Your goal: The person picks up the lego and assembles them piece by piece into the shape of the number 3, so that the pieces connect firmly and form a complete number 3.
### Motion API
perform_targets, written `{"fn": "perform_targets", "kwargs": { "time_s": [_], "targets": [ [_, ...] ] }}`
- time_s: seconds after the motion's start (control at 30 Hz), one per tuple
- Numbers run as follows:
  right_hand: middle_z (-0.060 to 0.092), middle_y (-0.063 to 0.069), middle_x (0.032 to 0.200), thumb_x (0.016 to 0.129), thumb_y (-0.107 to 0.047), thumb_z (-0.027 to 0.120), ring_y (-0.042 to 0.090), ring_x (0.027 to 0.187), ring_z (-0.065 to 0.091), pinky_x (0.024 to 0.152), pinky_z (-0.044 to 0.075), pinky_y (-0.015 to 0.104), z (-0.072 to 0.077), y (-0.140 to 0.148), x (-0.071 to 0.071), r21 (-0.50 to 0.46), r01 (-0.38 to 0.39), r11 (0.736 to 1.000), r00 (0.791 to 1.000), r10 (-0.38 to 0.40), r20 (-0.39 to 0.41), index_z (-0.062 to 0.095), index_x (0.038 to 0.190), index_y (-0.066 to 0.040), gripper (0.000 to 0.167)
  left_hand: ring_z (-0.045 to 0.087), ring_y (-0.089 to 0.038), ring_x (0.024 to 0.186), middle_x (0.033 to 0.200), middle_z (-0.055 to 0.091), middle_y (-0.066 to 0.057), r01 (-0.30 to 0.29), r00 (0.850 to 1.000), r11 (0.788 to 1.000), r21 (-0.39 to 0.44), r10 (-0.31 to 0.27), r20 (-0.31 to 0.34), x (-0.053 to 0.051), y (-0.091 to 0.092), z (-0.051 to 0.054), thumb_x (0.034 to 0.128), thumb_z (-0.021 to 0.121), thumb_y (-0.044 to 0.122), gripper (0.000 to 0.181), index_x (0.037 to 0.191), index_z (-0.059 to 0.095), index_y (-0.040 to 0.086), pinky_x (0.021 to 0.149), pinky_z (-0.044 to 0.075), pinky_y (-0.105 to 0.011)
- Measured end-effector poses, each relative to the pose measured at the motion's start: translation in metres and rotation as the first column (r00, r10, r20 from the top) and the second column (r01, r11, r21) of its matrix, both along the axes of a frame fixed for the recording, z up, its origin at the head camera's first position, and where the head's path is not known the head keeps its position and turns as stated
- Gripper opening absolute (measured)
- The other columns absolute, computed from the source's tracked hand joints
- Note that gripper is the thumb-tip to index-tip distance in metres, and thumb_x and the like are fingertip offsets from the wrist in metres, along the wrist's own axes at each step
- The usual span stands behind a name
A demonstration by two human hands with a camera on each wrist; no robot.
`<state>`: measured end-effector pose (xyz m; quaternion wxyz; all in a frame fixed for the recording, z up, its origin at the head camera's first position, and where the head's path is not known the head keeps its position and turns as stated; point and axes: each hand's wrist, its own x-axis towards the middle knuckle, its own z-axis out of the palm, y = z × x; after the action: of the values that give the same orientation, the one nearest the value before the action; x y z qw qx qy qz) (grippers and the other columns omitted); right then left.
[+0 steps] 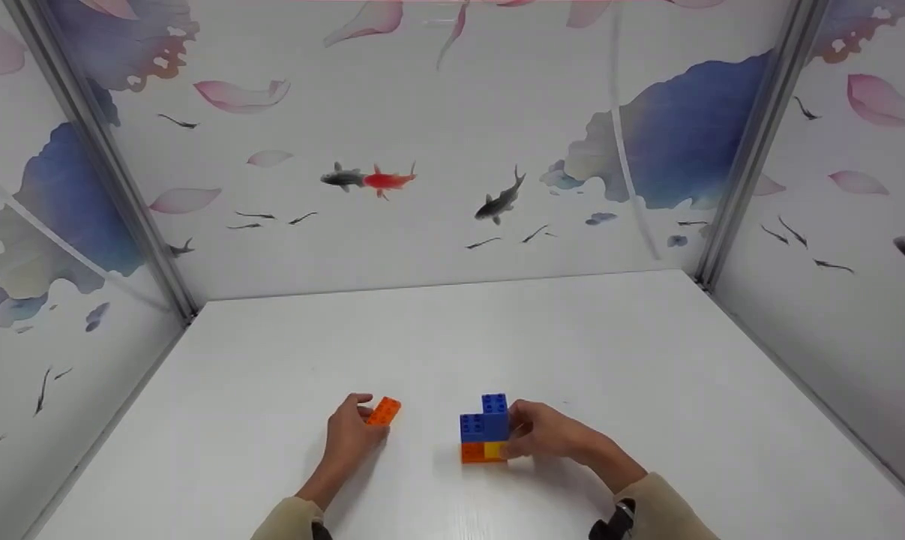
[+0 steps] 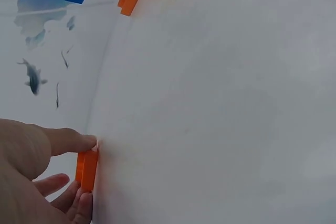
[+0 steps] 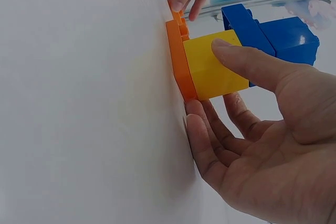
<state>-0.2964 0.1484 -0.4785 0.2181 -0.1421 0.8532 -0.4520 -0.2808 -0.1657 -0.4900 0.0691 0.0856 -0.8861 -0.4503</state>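
On the left, my left hand (image 1: 349,436) pinches a loose orange brick (image 1: 385,411) between thumb and fingers. The left wrist view shows this thin orange brick (image 2: 87,170) at the table surface. To the right stands a small stack: a flat orange brick (image 1: 472,453) at the bottom, a yellow brick (image 3: 210,72) on one end of it, and blue bricks (image 1: 495,426) stepped above. My right hand (image 1: 549,431) grips the stack from its right side, with the thumb on the yellow brick and fingers behind. Those fingers partly hide the stack's far side.
A white table (image 1: 437,345) carries the bricks, with a gap between the loose brick and the stack. White panels (image 1: 422,112) printed with fish and petals enclose the back and both sides, joined by metal corner posts (image 1: 756,150).
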Motion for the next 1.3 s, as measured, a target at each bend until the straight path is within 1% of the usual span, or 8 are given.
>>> {"fn": "perform_targets", "kwargs": {
  "time_s": [0.17, 0.3, 0.43, 0.53, 0.77, 0.97, 1.1, 1.3],
  "targets": [
    [0.063, 0.006, 0.106, 0.082, -0.020, 0.083, 0.021, 0.096, 0.057, 0.087, 0.054, 0.035, 0.000, -0.001, 0.000, 0.012, 0.008, 1.000, 1.000, -0.008, 0.002, 0.059, 0.111, -0.010, 0.039, 0.063, -0.031, 0.104, 0.116, 0.064, -0.024, -0.005, 1.000, 1.000, 0.022, 0.005, 0.006, -0.001, 0.004, 0.008, 0.0842, 0.071, 0.000, 0.049, 0.130, 0.053, -0.006, 0.096, 0.057, -0.044],
    [0.063, 0.006, 0.107, 0.082, -0.019, 0.082, 0.021, 0.097, 0.057, 0.087, 0.053, 0.035, 0.001, 0.000, 0.000, 0.012, 0.004, 1.000, 1.000, -0.004, -0.006, 0.059, 0.111, -0.010, 0.038, 0.063, -0.030, 0.106, 0.120, 0.064, -0.022, 0.008, 1.000, 0.998, 0.054, -0.009, 0.009, 0.000, 0.011, 0.017, 0.0882, 0.071, 0.005, 0.046, 0.130, 0.055, -0.003, 0.098, 0.056, -0.042],
    [0.063, 0.006, 0.107, 0.082, -0.019, 0.082, 0.022, 0.097, 0.056, 0.087, 0.053, 0.035, 0.002, 0.000, 0.000, 0.013, 0.005, 1.000, 1.000, -0.005, -0.019, 0.059, 0.111, -0.010, 0.038, 0.065, -0.026, 0.101, 0.122, 0.064, -0.021, 0.052, 0.999, 0.991, 0.120, -0.053, 0.006, 0.004, 0.020, 0.028, 0.0913, 0.069, 0.010, 0.042, 0.130, 0.058, -0.001, 0.090, 0.060, -0.036],
    [0.063, 0.006, 0.107, 0.082, -0.019, 0.083, 0.021, 0.097, 0.056, 0.086, 0.053, 0.035, 0.002, 0.000, 0.001, 0.015, 0.010, 1.000, 1.000, -0.010, -0.023, 0.059, 0.110, -0.011, 0.038, 0.065, -0.023, 0.097, 0.123, 0.063, -0.020, 0.090, 0.996, 0.980, 0.179, -0.091, -0.004, 0.008, 0.026, 0.035, 0.0934, 0.068, 0.012, 0.038, 0.128, 0.060, 0.000, 0.081, 0.061, -0.032],
    [0.063, 0.006, 0.107, 0.082, -0.019, 0.083, 0.022, 0.097, 0.056, 0.087, 0.052, 0.034, 0.000, 0.000, 0.001, 0.004, 0.005, 1.000, 1.000, -0.005, -0.013, 0.058, 0.110, -0.010, 0.038, 0.065, -0.032, 0.104, 0.125, 0.063, -0.018, 0.182, 0.983, 0.947, 0.266, -0.183, -0.024, 0.013, 0.036, 0.044, 0.0959, 0.064, 0.015, 0.033, 0.126, 0.063, 0.002, 0.080, 0.061, -0.028],
    [0.063, 0.006, 0.106, 0.083, -0.017, 0.082, 0.021, 0.096, 0.056, 0.086, 0.052, 0.033, 0.001, 0.001, 0.001, -0.024, -0.015, 1.000, 1.000, 0.015, -0.013, 0.058, 0.110, -0.009, 0.037, 0.065, -0.024, 0.095, 0.123, 0.065, -0.018, 0.289, 0.957, 0.918, 0.271, -0.268, -0.111, 0.014, 0.043, 0.052, 0.0966, 0.062, 0.017, 0.030, 0.122, 0.067, 0.002, 0.079, 0.061, -0.028],
    [0.063, 0.005, 0.105, 0.083, -0.018, 0.081, 0.021, 0.097, 0.056, 0.087, 0.052, 0.033, 0.001, 0.000, 0.001, -0.027, -0.019, 0.999, 1.000, 0.019, -0.009, 0.059, 0.111, -0.009, 0.037, 0.065, -0.019, 0.096, 0.124, 0.065, -0.017, 0.362, 0.929, 0.897, 0.254, -0.327, -0.170, 0.015, 0.050, 0.055, 0.0969, 0.062, 0.019, 0.030, 0.122, 0.068, 0.004, 0.079, 0.060, -0.025],
    [0.063, 0.005, 0.108, 0.083, -0.020, 0.081, 0.021, 0.098, 0.056, 0.087, 0.052, 0.035, 0.001, 0.000, 0.001, -0.012, -0.013, 1.000, 1.000, 0.013, 0.002, 0.058, 0.113, -0.010, 0.039, 0.066, -0.022, 0.103, 0.125, 0.065, -0.014, 0.455, 0.884, 0.865, 0.212, -0.409, -0.227, 0.019, 0.063, 0.058, 0.0970, 0.064, 0.023, 0.030, 0.122, 0.067, 0.007, 0.080, 0.059, -0.022]
  ]
}}
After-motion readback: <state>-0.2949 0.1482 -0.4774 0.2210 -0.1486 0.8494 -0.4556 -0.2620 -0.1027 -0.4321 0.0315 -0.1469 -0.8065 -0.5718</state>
